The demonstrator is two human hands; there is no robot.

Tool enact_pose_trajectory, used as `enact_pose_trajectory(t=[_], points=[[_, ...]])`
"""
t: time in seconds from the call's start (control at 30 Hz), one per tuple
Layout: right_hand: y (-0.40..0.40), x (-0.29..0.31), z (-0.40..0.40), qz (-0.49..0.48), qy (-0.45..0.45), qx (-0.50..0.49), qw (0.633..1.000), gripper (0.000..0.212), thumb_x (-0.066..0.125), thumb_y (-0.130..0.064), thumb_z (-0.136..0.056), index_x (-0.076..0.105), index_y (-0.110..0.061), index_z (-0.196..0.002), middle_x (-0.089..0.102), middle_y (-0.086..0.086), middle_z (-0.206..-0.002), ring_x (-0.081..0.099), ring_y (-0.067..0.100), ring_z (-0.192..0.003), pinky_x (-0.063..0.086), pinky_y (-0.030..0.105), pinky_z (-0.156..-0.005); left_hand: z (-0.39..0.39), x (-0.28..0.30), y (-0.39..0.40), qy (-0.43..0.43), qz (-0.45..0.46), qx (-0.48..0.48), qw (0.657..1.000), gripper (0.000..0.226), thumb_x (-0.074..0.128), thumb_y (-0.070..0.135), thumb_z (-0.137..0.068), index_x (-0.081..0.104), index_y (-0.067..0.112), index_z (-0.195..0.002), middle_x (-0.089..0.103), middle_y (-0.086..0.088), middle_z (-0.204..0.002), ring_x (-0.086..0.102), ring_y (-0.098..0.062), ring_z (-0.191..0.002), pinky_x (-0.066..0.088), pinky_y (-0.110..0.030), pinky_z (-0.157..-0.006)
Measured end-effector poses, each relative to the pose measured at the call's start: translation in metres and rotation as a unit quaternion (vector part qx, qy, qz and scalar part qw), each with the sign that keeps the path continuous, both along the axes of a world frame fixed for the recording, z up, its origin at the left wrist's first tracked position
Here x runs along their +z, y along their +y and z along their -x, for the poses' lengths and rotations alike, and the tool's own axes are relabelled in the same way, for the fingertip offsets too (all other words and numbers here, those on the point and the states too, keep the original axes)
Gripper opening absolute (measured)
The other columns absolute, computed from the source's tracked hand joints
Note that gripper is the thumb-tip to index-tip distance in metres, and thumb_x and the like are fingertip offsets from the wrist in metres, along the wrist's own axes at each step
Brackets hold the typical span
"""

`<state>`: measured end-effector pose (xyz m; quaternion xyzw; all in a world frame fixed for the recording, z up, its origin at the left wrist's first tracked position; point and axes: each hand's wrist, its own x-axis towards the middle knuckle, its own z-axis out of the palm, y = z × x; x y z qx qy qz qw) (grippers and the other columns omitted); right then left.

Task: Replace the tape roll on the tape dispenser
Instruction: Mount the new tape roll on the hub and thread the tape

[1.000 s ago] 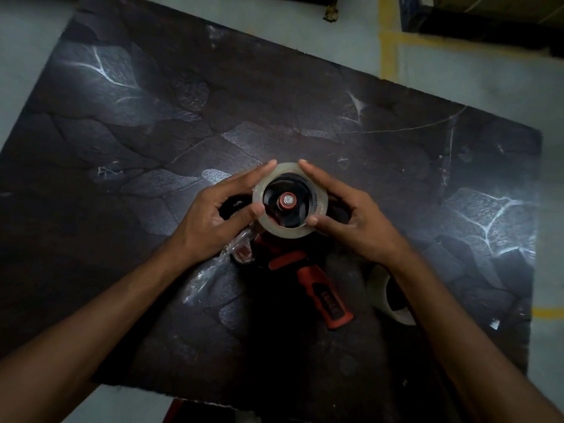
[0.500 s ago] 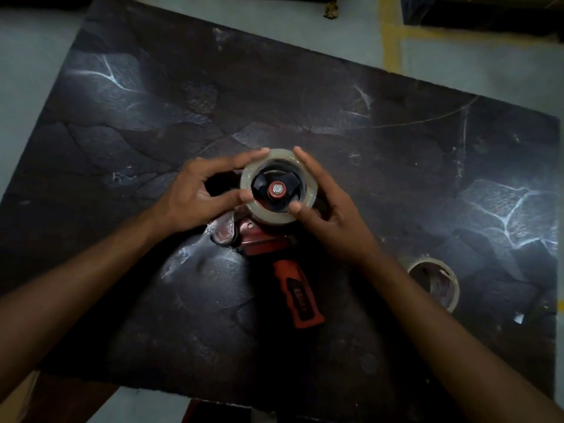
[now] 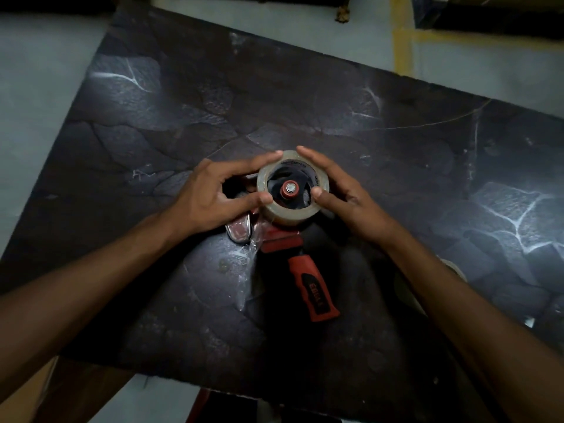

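Note:
A red and black tape dispenser lies flat on the dark marble-patterned table, handle pointing toward me. A clear tape roll sits around its black hub, with the red spindle cap showing in the middle. My left hand pinches the roll's left rim between thumb and forefinger. My right hand grips the right rim the same way. A loose strip of clear tape trails from the roll down past the metal blade guard.
A second tape roll lies on the table at the right, mostly hidden behind my right forearm. Pale floor with a yellow line surrounds the table. The near table edge runs just under my forearms.
The view has shifted, so the dispenser and both hands appear slightly elsewhere in the frame. My hands keep their hold on the roll's rim. My right forearm now covers most of the second roll.

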<state>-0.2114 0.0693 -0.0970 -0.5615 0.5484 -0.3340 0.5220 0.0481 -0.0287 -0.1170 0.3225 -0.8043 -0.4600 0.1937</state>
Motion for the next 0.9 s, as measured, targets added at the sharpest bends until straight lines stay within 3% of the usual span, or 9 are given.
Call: enact_pose_trajectory(t=[0.07, 0.13, 0.17, 0.23, 0.3, 0.43, 0.63, 0.77, 0.9], points=[[-0.001, 0.001, -0.001, 0.002, -0.001, -0.005, 1.0, 0.059, 0.048, -0.001, -0.107, 0.03, -0.005, -0.163, 0.047, 0.007, -0.159, 0.049, 0.006, -0.146, 0.041, 0.022, -0.116, 0.001, 0.002, 0.0, -0.031, 0.039, 0.005, 0.999, 0.067, 0.072, 0.059, -0.096, 0.057, 0.035, -0.157, 0.079, 0.004, -0.133, 0.079, -0.001, -0.105, 0.061, -0.033, -0.098], [-0.001, 0.004, -0.003, -0.001, -0.001, -0.01, 1.0, 0.06, 0.049, -0.005, -0.106, 0.03, -0.006, -0.163, 0.048, 0.009, -0.159, 0.05, 0.009, -0.146, 0.041, 0.023, -0.116, 0.001, 0.005, 0.0, -0.076, 0.089, 0.017, 0.993, 0.067, 0.065, 0.068, -0.095, 0.055, 0.043, -0.157, 0.086, 0.007, -0.108, 0.066, 0.011, -0.067, 0.052, -0.026, -0.079], [0.0, 0.005, -0.004, -0.004, -0.002, -0.012, 1.0, 0.061, 0.05, -0.006, -0.106, 0.031, -0.006, -0.163, 0.049, 0.009, -0.159, 0.05, 0.009, -0.146, 0.041, 0.023, -0.117, 0.0, 0.007, 0.002, -0.099, 0.111, 0.026, 0.989, 0.068, 0.061, 0.072, -0.095, 0.052, 0.047, -0.158, 0.085, 0.009, -0.102, 0.06, 0.011, -0.062, 0.049, -0.029, -0.079], [0.003, 0.005, -0.004, -0.003, -0.003, -0.022, 1.0, 0.061, 0.051, -0.006, -0.105, 0.032, -0.006, -0.163, 0.049, 0.008, -0.159, 0.05, 0.008, -0.146, 0.04, 0.023, -0.117, -0.004, 0.01, 0.007, -0.122, 0.14, 0.052, 0.981, 0.068, 0.058, 0.074, -0.096, 0.046, 0.052, -0.159, 0.083, 0.012, -0.116, 0.056, 0.013, -0.071, 0.053, -0.046, -0.089], [0.005, 0.002, -0.003, 0.006, -0.001, -0.03, 1.0, 0.06, 0.051, -0.002, -0.105, 0.033, -0.005, -0.163, 0.049, 0.005, -0.159, 0.049, 0.005, -0.146, 0.039, 0.022, -0.118, -0.011, 0.01, 0.021, -0.092, 0.136, 0.097, 0.982, 0.068, 0.062, 0.067, -0.097, 0.045, 0.05, -0.16, 0.077, 0.014, -0.133, 0.068, 0.002, -0.091, 0.056, -0.056, -0.094], [0.003, 0.005, -0.003, 0.013, 0.003, -0.023, 1.0, 0.062, 0.053, -0.003, -0.104, 0.034, -0.006, -0.162, 0.047, 0.01, -0.163, 0.047, 0.015, -0.15, 0.037, 0.027, -0.122, -0.024, -0.001, 0.069, -0.036, 0.125, 0.174, 0.976, 0.062, 0.066, 0.048, -0.1, 0.055, 0.03, -0.158, 0.065, 0.013, -0.148, 0.067, -0.007, -0.127, 0.052, -0.042, -0.105], [-0.006, 0.004, -0.002, 0.014, 0.007, 0.012, 1.0, 0.06, 0.052, 0.003, -0.103, 0.036, -0.001, -0.16, 0.046, 0.014, -0.164, 0.049, 0.013, -0.148, 0.04, 0.023, -0.118, -0.019, -0.012, 0.111, -0.056, 0.124, 0.221, 0.966, 0.049, 0.054, 0.043, -0.107, 0.062, 0.027, -0.151, 0.066, 0.008, -0.15, 0.068, -0.011, -0.127, 0.045, -0.038, -0.093], [-0.01, 0.005, -0.003, 0.002, -0.005, 0.02, 1.0, 0.06, 0.047, 0.011, -0.103, 0.035, -0.001, -0.161, 0.043, 0.017, -0.166, 0.045, 0.025, -0.153, 0.042, 0.027, -0.119, -0.014, -0.011, 0.119, -0.109, 0.138, 0.2, 0.964, 0.059, 0.047, 0.048, -0.107, 0.05, 0.027, -0.162, 0.05, 0.004, -0.168, 0.059, -0.014, -0.142, 0.039, -0.038, -0.096], [-0.009, 0.008, -0.005, -0.009, -0.019, 0.001, 1.0, 0.062, 0.051, 0.005, -0.1, 0.039, -0.003, -0.16, 0.047, 0.017, -0.163, 0.048, 0.027, -0.15, 0.041, 0.036, -0.123, -0.011, -0.007, 0.115, -0.131, 0.143, 0.202, 0.96, 0.068, 0.055, 0.052, -0.098, 0.049, 0.031, -0.162, 0.049, 0.004, -0.169, 0.06, -0.019, -0.136, 0.036, -0.036, -0.098]])
